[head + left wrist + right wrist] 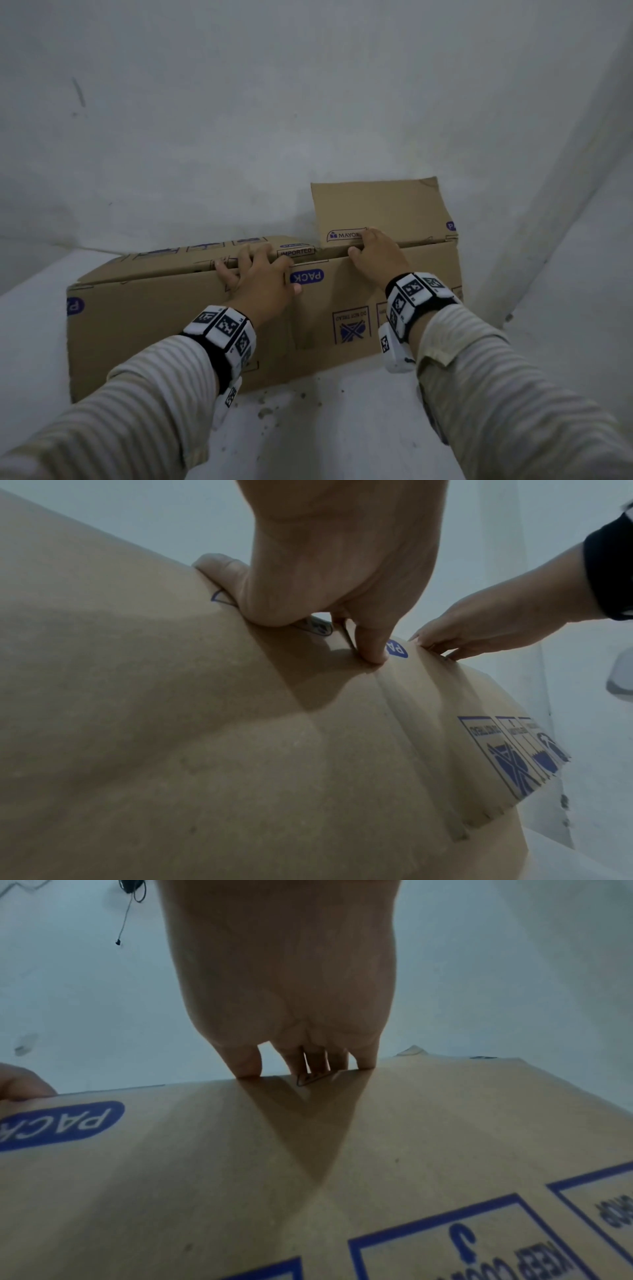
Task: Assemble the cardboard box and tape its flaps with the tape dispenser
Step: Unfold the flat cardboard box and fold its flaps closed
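Head view: a brown cardboard box (pixel 178 329) printed with blue "PACK" labels lies on a pale floor (pixel 335 428) against a grey wall (pixel 308 102), filling the frame from 9 o'clock to 3 o'clock. At centre-left, the person's left hand (pixel 260 277) grasps the box's upper edge, fingers curled over the top and the thumb (pixel 371 642) pressed on the near panel beside a "PACK" label (pixel 307 277). Just right of it, toward 1 o'clock, the right hand (pixel 375 255) clasps the same edge, its fingertips (pixel 318 1064) hooked over the rim and the thumb set on the near face. Behind that hand one flap (pixel 380 209) stands upright, bearing a label that begins "MAYO". Striped sleeves (pixel 137 404) and black-and-white marker wristbands (pixel 222 329) cover both forearms. Small dark specks (pixel 274 404) dot the floor at 6 o'clock, near the box's lower edge. At the far right, a pale vertical wall corner (pixel 534 240) rises toward 2 o'clock.
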Motion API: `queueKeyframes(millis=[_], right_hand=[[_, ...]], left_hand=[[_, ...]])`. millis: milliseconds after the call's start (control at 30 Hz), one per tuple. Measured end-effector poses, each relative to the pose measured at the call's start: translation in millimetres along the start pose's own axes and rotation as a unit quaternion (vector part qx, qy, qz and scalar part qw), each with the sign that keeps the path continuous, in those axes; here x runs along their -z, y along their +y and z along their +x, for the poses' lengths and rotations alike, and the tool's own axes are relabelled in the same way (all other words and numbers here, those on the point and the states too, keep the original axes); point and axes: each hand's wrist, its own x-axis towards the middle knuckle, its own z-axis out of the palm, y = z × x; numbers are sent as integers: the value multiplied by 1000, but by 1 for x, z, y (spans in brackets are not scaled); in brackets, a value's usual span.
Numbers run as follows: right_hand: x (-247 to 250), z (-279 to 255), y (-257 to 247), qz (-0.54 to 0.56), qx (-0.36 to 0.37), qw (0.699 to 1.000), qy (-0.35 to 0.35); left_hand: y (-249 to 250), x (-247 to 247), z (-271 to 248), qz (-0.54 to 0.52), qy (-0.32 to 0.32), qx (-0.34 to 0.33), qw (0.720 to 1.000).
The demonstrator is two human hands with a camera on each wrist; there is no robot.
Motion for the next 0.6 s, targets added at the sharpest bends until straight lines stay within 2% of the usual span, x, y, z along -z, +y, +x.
queueKeyframes(millis=[300,600], right_hand=[[10,-16,4,6,-1,1000,-13],[26,-33,14,-54,-3,997,-53]], left_hand=[[8,1,-16,-40,9,14,999],[15,11,-39,-57,22,16,998]])
